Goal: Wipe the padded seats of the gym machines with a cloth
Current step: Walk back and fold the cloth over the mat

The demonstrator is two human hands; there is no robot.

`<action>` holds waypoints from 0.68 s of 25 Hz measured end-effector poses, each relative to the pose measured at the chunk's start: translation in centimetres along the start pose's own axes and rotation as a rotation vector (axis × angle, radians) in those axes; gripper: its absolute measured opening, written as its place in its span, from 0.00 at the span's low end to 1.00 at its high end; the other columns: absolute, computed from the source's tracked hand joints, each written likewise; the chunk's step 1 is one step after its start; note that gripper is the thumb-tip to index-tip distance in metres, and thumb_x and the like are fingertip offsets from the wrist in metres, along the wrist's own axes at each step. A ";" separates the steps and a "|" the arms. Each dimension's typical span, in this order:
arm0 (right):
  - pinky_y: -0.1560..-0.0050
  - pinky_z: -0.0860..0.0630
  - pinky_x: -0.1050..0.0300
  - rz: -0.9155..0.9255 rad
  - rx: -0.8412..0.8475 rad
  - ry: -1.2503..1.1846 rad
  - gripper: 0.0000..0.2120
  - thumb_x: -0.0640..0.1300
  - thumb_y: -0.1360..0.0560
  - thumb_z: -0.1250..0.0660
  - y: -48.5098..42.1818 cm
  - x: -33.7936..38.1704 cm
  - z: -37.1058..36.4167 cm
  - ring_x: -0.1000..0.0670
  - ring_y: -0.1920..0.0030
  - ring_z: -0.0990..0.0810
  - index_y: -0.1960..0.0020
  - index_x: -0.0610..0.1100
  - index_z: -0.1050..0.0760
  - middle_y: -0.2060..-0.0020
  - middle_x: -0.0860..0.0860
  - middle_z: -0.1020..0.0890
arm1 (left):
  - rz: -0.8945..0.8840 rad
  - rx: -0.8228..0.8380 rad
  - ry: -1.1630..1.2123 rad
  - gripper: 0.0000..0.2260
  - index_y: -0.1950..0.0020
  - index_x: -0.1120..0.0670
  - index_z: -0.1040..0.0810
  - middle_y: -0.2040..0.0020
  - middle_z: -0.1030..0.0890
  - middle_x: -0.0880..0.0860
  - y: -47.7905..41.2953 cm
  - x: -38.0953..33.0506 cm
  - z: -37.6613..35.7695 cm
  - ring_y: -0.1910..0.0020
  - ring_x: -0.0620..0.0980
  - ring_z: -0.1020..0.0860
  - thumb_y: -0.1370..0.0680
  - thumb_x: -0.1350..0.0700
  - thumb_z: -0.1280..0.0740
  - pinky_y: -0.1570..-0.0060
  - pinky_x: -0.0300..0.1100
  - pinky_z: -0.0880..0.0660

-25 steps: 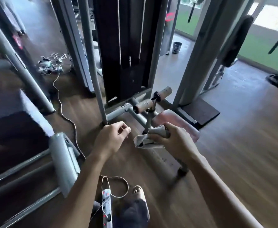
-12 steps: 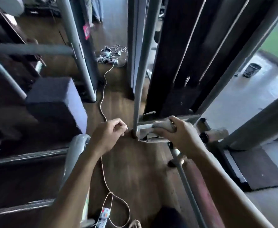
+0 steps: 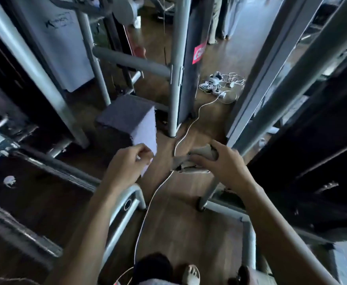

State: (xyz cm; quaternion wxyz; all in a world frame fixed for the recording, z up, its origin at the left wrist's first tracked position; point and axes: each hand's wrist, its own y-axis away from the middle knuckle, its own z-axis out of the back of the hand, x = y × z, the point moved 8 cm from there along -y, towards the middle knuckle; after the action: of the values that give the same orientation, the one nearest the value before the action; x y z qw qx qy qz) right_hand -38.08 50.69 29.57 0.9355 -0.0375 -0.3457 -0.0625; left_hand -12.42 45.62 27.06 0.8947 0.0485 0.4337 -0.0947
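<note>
The right grip (image 3: 215,167) holds the crumpled cloth (image 3: 204,152).

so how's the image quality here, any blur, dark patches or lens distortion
Head view: dim indoor light, and the machine at the right edge is near black. Head view: motion blur smears the left rails, while the right hand gripping the cloth and the left hand read fairly sharp. Head view: the wide lens splays the grey uprights apart toward the top.
</note>
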 end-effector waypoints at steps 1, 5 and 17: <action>0.65 0.32 0.55 0.022 0.028 -0.006 0.18 0.68 0.31 0.27 -2.3 -0.1 -0.2 0.56 0.66 0.25 0.62 0.56 0.30 0.69 0.57 0.24 | 0.038 -0.025 0.012 0.07 0.56 0.48 0.20 0.64 0.16 0.47 -1.3 0.5 0.2 0.63 0.47 0.18 0.22 0.48 0.33 0.53 0.54 0.20; 0.66 0.34 0.56 0.088 0.109 -0.034 0.19 0.66 0.30 0.27 -11.7 0.2 -2.2 0.55 0.67 0.26 0.62 0.54 0.29 0.69 0.55 0.24 | 0.119 -0.114 -0.018 0.08 0.54 0.49 0.20 0.63 0.17 0.46 -6.8 2.4 1.0 0.61 0.47 0.18 0.22 0.47 0.34 0.52 0.54 0.20; 0.63 0.26 0.50 0.150 0.203 -0.004 0.22 0.69 0.32 0.28 -40.4 5.8 -8.8 0.52 0.64 0.23 0.60 0.51 0.27 0.68 0.54 0.22 | 0.212 -0.210 0.047 0.07 0.55 0.48 0.20 0.63 0.17 0.44 -31.6 9.5 6.7 0.58 0.45 0.18 0.19 0.50 0.34 0.50 0.55 0.20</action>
State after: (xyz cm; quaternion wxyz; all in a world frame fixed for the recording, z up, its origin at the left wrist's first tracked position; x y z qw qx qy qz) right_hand -33.84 9.22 27.73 0.9358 0.0316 -0.3485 0.0430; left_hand -8.23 12.43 23.59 0.8896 0.0024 0.4543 0.0475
